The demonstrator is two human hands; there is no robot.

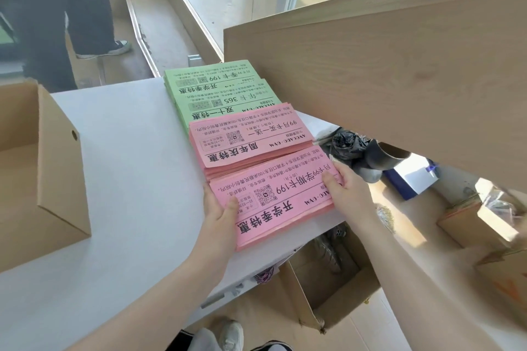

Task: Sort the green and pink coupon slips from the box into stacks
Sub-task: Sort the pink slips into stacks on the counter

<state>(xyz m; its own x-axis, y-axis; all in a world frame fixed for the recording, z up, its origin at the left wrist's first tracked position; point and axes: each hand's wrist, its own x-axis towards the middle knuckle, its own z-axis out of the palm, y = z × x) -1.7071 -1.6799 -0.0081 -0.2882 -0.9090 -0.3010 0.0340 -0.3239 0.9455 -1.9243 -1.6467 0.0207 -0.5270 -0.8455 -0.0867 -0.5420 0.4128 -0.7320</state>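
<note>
Both hands hold the near pink stack (281,198) by its short ends: left hand (221,209) with thumb curled over the top slip, right hand (346,189) with fingers on the far-right edge. Stack lies at the white table's (128,179) right edge, long axis left-right, slightly tilted; print reads upside down. Second pink stack (248,138) overlaps just behind, then two green stacks (211,85) further back, in one row. Wooden panel (385,80) stands just right of the row. Open cardboard box (40,168) at left; contents not visible. Another open box (339,293) on the floor below.
</note>
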